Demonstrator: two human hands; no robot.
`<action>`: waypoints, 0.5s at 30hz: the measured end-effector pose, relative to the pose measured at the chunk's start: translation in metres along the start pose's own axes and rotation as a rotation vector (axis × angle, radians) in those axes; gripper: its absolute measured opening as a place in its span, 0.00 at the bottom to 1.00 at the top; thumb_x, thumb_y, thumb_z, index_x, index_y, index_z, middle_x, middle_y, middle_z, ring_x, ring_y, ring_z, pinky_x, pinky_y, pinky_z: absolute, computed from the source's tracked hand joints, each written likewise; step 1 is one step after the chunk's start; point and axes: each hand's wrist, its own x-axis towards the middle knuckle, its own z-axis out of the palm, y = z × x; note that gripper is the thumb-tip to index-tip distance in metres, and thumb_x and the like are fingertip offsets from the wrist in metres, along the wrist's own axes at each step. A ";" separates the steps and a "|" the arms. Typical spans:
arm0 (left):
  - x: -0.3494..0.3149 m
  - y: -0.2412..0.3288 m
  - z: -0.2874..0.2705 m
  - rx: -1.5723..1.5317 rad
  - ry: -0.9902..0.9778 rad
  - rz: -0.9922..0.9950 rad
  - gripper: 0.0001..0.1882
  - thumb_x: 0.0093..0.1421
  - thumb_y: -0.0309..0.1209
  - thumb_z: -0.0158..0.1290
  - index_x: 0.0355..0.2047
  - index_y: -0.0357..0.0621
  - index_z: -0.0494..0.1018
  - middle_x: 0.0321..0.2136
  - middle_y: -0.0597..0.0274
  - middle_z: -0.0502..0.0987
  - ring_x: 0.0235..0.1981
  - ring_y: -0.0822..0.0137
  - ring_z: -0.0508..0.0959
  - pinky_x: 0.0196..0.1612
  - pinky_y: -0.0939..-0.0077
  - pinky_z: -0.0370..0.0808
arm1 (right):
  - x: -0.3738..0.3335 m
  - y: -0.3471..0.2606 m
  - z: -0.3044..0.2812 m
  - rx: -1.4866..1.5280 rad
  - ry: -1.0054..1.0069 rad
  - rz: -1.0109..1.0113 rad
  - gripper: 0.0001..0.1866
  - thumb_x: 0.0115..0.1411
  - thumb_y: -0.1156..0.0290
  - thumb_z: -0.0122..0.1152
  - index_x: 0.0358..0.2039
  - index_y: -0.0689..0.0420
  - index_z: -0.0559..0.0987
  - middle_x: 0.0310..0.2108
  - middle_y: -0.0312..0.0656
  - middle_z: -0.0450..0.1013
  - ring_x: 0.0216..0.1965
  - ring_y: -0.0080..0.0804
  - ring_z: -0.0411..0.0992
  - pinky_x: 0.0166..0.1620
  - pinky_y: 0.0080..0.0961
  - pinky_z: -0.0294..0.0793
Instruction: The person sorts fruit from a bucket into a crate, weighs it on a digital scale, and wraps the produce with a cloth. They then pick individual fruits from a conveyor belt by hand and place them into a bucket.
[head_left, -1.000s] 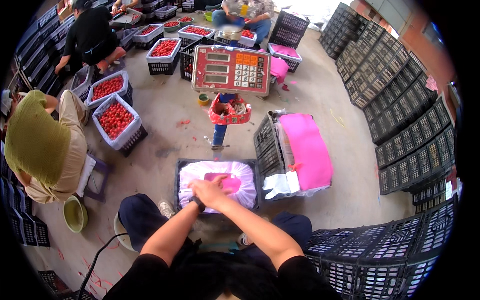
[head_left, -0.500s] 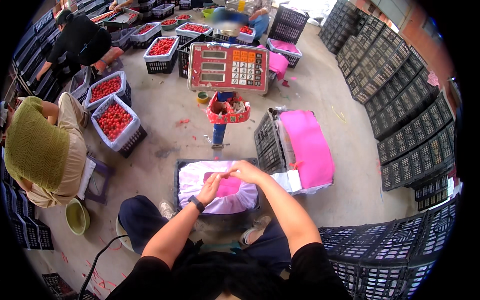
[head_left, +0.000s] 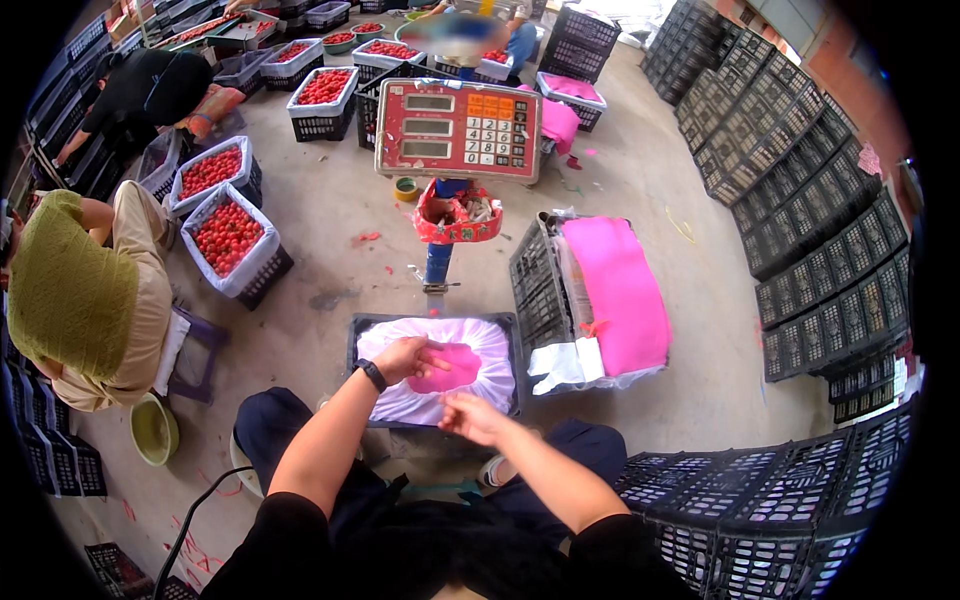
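Observation:
A dark crate stands before me, between my legs, lined with a white plastic bag whose gathered edge rings a pink sheet. My left hand, a dark watch at its wrist, reaches over the liner with fingers stretched toward the pink middle. Its fingers look apart and hold nothing I can see. Closer to me, my right hand is over the liner's near edge, fingers curled into a pinch. What lies between those fingertips is too small to tell.
Behind the crate rises a weighing scale with a red display and a red tray on its post. Pink sheets lie on a crate to the right. Stacked black crates, red-fruit crates and a seated person surround me.
My hands, together over the crate before, have parted. The right has come down toward me to the liner's near edge; the left has shifted slightly left and up. A co-worker at left bends lower.

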 end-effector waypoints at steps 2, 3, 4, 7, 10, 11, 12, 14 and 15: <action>0.004 -0.006 0.001 -0.056 0.106 -0.031 0.24 0.64 0.42 0.25 0.48 0.36 0.60 0.34 0.48 0.74 0.26 0.66 0.76 0.33 0.77 0.73 | 0.010 0.018 0.001 -0.033 0.302 -0.048 0.07 0.56 0.72 0.49 0.36 0.57 0.69 0.27 0.37 0.67 0.29 0.30 0.69 0.37 0.28 0.71; 0.002 -0.007 0.007 0.010 0.188 0.065 0.23 0.64 0.41 0.26 0.48 0.36 0.60 0.34 0.45 0.73 0.32 0.62 0.76 0.37 0.72 0.73 | 0.014 0.019 -0.001 -0.027 0.336 -0.190 0.08 0.55 0.72 0.51 0.37 0.56 0.69 0.31 0.37 0.68 0.32 0.30 0.69 0.37 0.28 0.70; 0.009 -0.015 0.007 0.151 0.286 0.241 0.22 0.64 0.39 0.29 0.49 0.35 0.60 0.36 0.46 0.73 0.37 0.60 0.75 0.42 0.71 0.71 | 0.023 0.014 -0.008 -0.291 0.505 -0.450 0.08 0.55 0.72 0.51 0.36 0.57 0.69 0.31 0.38 0.69 0.33 0.30 0.69 0.37 0.27 0.70; 0.000 -0.010 0.033 0.756 0.394 0.615 0.20 0.63 0.35 0.33 0.51 0.36 0.58 0.43 0.49 0.70 0.46 0.60 0.70 0.50 0.72 0.64 | 0.040 -0.015 -0.022 -1.064 0.799 -1.050 0.08 0.55 0.71 0.51 0.35 0.58 0.71 0.30 0.39 0.70 0.34 0.28 0.70 0.37 0.24 0.68; 0.003 -0.013 0.037 0.820 0.373 0.819 0.19 0.62 0.33 0.35 0.51 0.36 0.58 0.48 0.49 0.66 0.50 0.57 0.66 0.53 0.71 0.60 | 0.045 -0.057 0.007 -1.393 0.550 -0.988 0.09 0.56 0.68 0.50 0.32 0.60 0.73 0.30 0.39 0.71 0.33 0.28 0.69 0.38 0.22 0.67; 0.002 -0.010 0.038 0.833 0.378 0.846 0.19 0.61 0.32 0.36 0.51 0.37 0.59 0.48 0.47 0.65 0.50 0.55 0.65 0.53 0.70 0.61 | 0.051 -0.062 0.014 -1.220 0.437 -0.778 0.11 0.57 0.66 0.49 0.31 0.61 0.74 0.29 0.40 0.72 0.32 0.29 0.69 0.38 0.23 0.66; 0.001 -0.007 0.039 0.846 0.384 0.874 0.19 0.61 0.32 0.38 0.51 0.37 0.59 0.49 0.45 0.64 0.50 0.52 0.65 0.52 0.68 0.61 | 0.055 -0.066 0.020 -1.044 0.323 -0.571 0.13 0.57 0.64 0.49 0.29 0.62 0.74 0.29 0.40 0.72 0.32 0.30 0.69 0.38 0.23 0.66; 0.001 0.000 0.042 1.005 0.471 1.021 0.19 0.60 0.31 0.38 0.50 0.38 0.60 0.49 0.45 0.63 0.50 0.50 0.65 0.52 0.65 0.61 | 0.067 -0.068 0.003 -0.510 0.142 -0.553 0.11 0.57 0.65 0.48 0.32 0.59 0.74 0.29 0.43 0.72 0.36 0.30 0.69 0.44 0.26 0.66; -0.007 0.003 0.040 1.081 0.552 0.936 0.17 0.58 0.31 0.39 0.47 0.39 0.63 0.47 0.45 0.65 0.47 0.49 0.66 0.49 0.64 0.63 | 0.066 -0.068 0.011 -0.238 0.114 -0.500 0.09 0.56 0.65 0.47 0.27 0.56 0.72 0.26 0.40 0.70 0.32 0.29 0.68 0.43 0.26 0.67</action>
